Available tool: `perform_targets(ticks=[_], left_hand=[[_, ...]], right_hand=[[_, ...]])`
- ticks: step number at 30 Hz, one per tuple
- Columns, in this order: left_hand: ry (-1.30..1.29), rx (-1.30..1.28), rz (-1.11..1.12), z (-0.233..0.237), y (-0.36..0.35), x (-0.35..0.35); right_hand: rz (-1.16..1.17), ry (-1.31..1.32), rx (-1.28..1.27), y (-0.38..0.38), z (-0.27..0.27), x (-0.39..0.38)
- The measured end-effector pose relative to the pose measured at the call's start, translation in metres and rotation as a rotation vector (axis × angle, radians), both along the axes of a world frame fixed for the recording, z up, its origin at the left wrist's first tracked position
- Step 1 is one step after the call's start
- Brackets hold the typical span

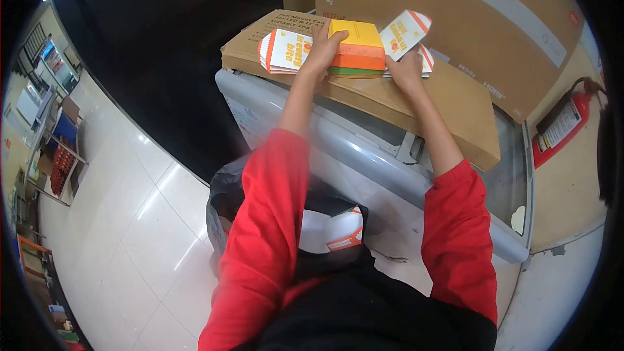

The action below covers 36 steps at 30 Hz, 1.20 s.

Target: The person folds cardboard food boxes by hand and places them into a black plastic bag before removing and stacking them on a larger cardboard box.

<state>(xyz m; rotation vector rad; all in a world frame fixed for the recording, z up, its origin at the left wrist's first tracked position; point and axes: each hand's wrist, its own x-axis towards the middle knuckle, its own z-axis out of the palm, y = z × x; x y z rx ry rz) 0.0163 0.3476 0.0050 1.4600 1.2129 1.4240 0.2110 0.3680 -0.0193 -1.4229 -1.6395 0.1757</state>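
Observation:
Printed paper food cartons (356,34), yellow and orange in the middle with white lettered end flaps, lie in a flat stack on a long brown cardboard box. A green layer shows beneath the orange edge. My left hand (323,50) grips the top carton near its left end, thumb across the yellow panel. At the right end, my right hand (406,70) is closed on the carton by its raised white flap (405,31), thumb uppermost. The fingertips under both hands are partly hidden.
The brown box (448,114) rests on a grey glass-topped freezer (364,153). Behind it leans a large cardboard carton (494,32). A fire extinguisher (562,123) hangs at right. Below my arms, an open black bag (224,185) holds white-and-orange cartons (344,229).

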Motion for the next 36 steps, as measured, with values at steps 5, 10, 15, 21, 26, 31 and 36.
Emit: perform_targets(ticks=[5,10,15,21,26,31,36], left_hand=[[0.084,0.088,0.059,-0.010,0.013,0.003],[0.036,0.156,-0.044,-0.008,0.006,-0.003],[0.101,0.133,-0.218,-0.001,-0.012,0.003],[0.081,0.137,-0.235,-0.009,-0.014,0.052],[0.084,0.148,-0.250,-0.014,-0.013,0.065],[0.205,0.164,-0.253,0.000,-0.026,0.056],[0.291,0.613,-0.017,-0.019,-0.110,0.024]], right_hand=[[-0.355,-0.022,0.562,-0.032,0.048,-0.008],[-0.011,-0.682,0.612,-0.031,0.103,-0.025],[0.231,-0.895,0.019,-0.049,0.087,-0.034],[0.286,-0.631,-0.089,-0.075,0.056,0.044],[0.319,-0.469,-0.071,-0.077,0.032,0.060],[0.345,-0.466,0.029,-0.069,0.026,0.064],[0.414,-0.355,0.007,-0.067,0.021,0.065]])
